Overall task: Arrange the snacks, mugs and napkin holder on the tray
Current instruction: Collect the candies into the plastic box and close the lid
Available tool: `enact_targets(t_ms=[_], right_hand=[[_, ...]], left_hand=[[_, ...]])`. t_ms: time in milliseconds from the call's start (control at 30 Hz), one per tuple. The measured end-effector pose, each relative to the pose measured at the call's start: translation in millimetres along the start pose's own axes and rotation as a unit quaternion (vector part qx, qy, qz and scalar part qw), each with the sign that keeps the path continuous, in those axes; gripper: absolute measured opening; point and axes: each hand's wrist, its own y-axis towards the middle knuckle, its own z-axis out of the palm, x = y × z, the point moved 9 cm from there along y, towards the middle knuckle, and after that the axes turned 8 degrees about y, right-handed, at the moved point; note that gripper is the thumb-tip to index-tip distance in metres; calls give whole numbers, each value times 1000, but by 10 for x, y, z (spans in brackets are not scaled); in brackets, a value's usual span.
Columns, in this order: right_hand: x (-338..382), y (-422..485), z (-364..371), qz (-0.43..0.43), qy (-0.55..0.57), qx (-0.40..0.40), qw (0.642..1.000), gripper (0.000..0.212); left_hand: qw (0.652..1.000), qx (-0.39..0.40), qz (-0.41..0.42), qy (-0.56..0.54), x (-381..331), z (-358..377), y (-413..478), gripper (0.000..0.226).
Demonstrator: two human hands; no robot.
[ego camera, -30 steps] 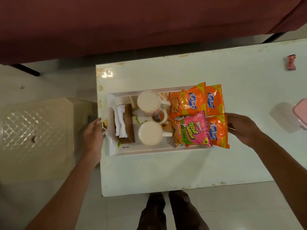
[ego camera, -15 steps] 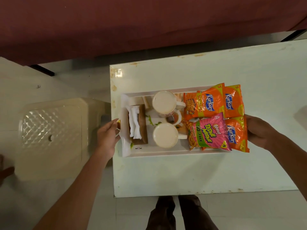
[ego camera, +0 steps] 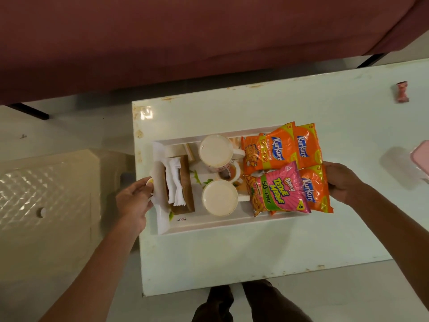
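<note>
Tray (ego camera: 220,225) betw. L hand (ego camera: 133,201), R hand (ego camera: 343,182); gripped?

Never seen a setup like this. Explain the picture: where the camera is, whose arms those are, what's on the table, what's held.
No machine here: a person wears one wide-angle camera on the head, looking down, so the arms are their own. On the white table sits a tray holding two mugs, a napkin holder, three orange snack packets and a pink packet. The left hand grips the tray's left end; the right hand grips its right end, beside the packets. A small wrapped sweet lies apart on the table.
</note>
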Motion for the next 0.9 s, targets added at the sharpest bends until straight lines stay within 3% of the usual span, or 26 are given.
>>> enact_targets(t_ms=[467,700,900], right_hand=[[425,-51,-1287,-15,14,-4,1000,21],[773,36,-2008,-43,-21,-34,998,32],[956,89,-2199,-64,-17,-8,998,20]], left_hand=[[999,39,28,-14,-113,1008,-783,12],[998,44,25,-40,-135,1661,-1223,21],[998,35,16,-46,-131,1994,-1365,26]])
